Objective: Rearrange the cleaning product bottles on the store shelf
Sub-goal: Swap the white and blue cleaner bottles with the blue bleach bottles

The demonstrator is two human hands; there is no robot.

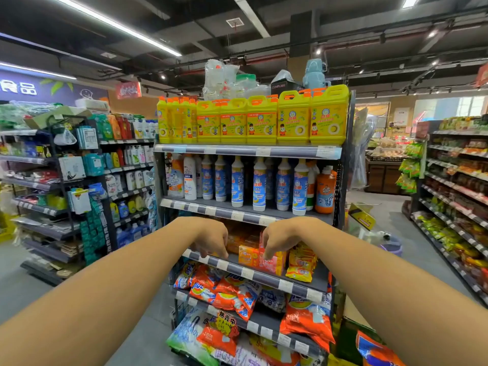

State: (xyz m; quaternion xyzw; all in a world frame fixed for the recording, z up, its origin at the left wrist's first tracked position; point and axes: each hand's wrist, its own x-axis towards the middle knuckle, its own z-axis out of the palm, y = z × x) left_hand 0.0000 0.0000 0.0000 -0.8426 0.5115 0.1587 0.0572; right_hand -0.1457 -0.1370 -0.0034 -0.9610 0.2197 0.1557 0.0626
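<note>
White bottles with blue labels (260, 184) stand in a row on the second shelf (219, 210) of the end rack, with an orange bottle (325, 192) at the right end. Yellow jugs (261, 120) fill the top shelf. Both my arms reach toward the third shelf (253, 273). My left hand (211, 240) hangs over its front edge, fingers curled down and apart, holding nothing. My right hand (281, 239) has its fingertips on a pink soap pack (272, 262) beside an orange box (248, 256); a grip on it is not clear.
Yellow sachets (301, 262) lie right of the pink pack. Detergent bags (224, 291) fill the lower shelves. A side rack (76, 180) of hanging goods stands to the left, snack shelves (454, 196) to the right, with grey aisle floor (390, 215) between.
</note>
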